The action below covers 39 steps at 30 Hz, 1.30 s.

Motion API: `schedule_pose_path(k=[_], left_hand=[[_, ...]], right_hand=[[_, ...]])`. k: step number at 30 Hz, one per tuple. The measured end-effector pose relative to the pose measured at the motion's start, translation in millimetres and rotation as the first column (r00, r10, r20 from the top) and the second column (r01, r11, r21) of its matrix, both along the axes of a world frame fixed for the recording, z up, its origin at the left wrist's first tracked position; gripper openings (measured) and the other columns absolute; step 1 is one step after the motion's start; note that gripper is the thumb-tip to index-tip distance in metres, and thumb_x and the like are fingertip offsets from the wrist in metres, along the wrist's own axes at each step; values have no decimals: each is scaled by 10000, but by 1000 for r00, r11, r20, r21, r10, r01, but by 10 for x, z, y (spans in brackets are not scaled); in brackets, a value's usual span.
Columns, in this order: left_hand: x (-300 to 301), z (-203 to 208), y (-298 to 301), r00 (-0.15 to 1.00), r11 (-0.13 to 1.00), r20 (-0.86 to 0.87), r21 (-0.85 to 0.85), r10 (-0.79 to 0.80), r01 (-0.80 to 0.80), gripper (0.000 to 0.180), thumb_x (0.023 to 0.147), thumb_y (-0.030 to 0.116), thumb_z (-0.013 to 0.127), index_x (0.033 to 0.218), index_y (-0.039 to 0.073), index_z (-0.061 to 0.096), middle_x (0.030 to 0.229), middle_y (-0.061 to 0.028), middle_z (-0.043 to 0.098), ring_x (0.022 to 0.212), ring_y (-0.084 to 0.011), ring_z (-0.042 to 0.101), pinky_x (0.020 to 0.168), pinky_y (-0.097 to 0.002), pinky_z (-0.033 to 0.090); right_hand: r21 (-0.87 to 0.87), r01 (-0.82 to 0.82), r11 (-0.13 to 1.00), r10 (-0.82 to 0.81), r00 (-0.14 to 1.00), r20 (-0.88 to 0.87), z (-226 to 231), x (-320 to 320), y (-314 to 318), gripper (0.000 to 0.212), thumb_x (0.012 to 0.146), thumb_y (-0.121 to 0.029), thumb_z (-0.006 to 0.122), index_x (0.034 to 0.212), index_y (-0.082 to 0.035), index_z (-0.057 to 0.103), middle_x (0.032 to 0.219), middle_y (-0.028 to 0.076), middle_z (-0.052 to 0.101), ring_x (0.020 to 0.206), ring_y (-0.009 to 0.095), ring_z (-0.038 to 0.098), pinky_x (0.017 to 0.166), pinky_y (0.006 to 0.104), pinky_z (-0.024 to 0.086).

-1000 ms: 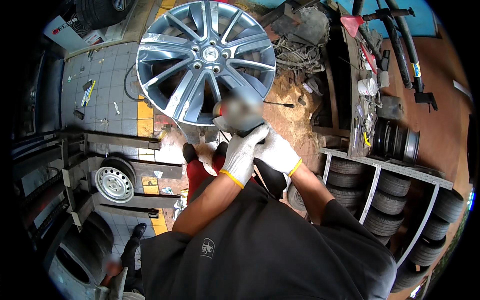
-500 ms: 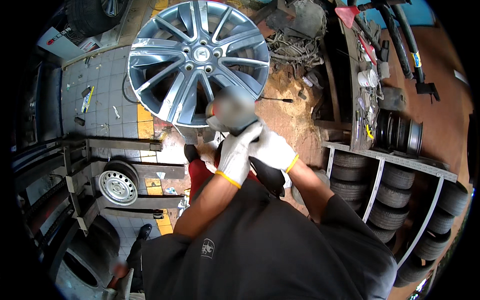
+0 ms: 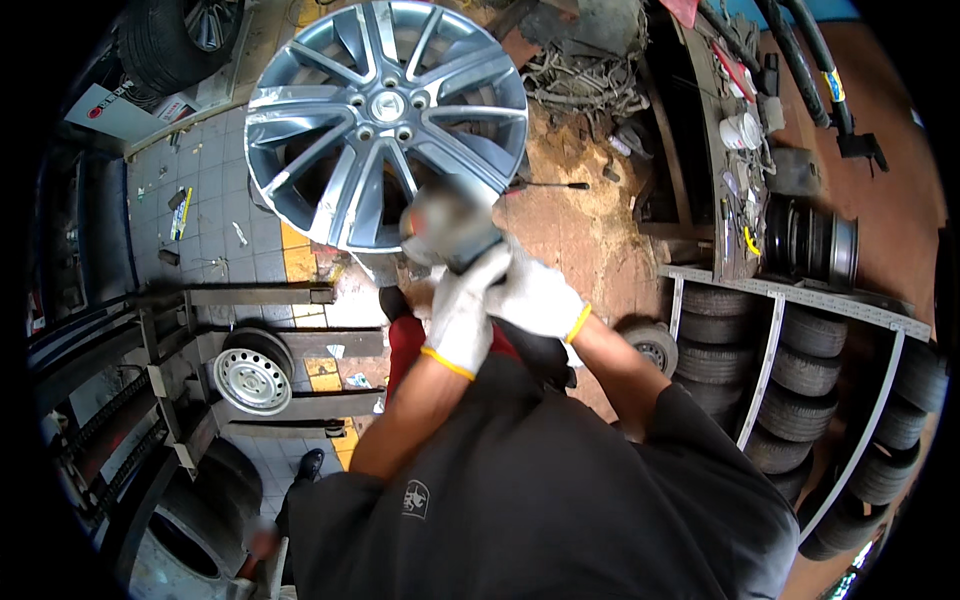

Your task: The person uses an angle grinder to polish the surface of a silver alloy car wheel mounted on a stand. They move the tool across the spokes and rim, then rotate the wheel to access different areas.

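Note:
A large silver-grey alloy wheel [image 3: 384, 200] with many spokes and no tyre lies face up in front of me. White smears or scuffs mark its edge. In white knit gloves with yellow cuffs, my left hand [image 3: 466, 312] and my right hand [image 3: 538, 298] are both closed around a round-headed grey hand tool [image 3: 452, 248]. Its top is blurred, so its exact kind cannot be made out. The tool overlaps the wheel's near right edge; whether it touches the metal is unclear. My gloves hide its lower part.
A steel wheel [image 3: 254, 380] leans in a metal frame at left. Stacked tyres [image 3: 800, 370] fill a rack at right, below a cluttered bench [image 3: 735, 225]. A cable with a black end [image 3: 560, 185] lies beyond my right hand. Another person's shoe [image 3: 311, 464] shows at lower left.
The view has turned slightly, shifting the wheel and my hands a little left in the picture. Both hands keep their grip, and the tool stays near the same edge of the wheel.

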<state>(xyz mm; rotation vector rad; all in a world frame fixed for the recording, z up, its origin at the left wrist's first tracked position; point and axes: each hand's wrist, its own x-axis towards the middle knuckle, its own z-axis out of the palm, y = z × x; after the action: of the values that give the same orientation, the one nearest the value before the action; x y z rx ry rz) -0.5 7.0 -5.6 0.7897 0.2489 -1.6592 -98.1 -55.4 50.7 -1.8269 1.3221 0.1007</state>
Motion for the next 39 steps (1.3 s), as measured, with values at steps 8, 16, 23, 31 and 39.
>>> schedule_pose_path(k=[8,16,23,31,39], left_hand=[[54,-10,45,1000,1000,-6,-14,8,-8,342,863,102,760,1165,4,634,1103,-59,670,1002,-163,654,861,-312,527],[28,-50,-34,999,999,21,-13,30,-29,280,888,111,734,1141,25,654,1065,-58,681,961,-156,663,843,-293,534],[89,10,-52,999,999,-13,-21,49,-49,340,855,129,777,1131,-34,663,1060,-80,691,936,-155,665,833,-292,525],[-14,-51,7,999,999,20,-20,26,-25,335,866,146,764,1146,-6,659,1084,-70,678,975,-156,650,862,-300,509],[-44,-32,200,1000,1000,25,-15,3,-2,355,859,93,755,1183,0,643,1119,-48,667,1016,-139,636,888,-290,500]], right_hand=[[73,-10,997,18,993,-115,88,80,15,796,758,-313,693,1421,-4,379,1065,296,677,1032,463,658,900,498,524],[50,-12,999,16,997,-73,-72,26,-33,820,750,-376,724,1407,-10,398,1101,282,682,1078,441,655,924,462,522],[43,-31,999,35,994,-104,-126,30,-49,814,757,-368,723,1400,7,393,1093,298,676,1061,451,656,909,476,528],[67,32,997,-25,994,-107,30,2,34,764,757,-324,722,1402,-35,434,1168,264,663,1118,426,644,954,452,520],[79,33,996,-32,999,-14,-28,-73,241,694,748,-243,727,1347,-3,471,1179,270,653,1124,408,643,954,451,513]])
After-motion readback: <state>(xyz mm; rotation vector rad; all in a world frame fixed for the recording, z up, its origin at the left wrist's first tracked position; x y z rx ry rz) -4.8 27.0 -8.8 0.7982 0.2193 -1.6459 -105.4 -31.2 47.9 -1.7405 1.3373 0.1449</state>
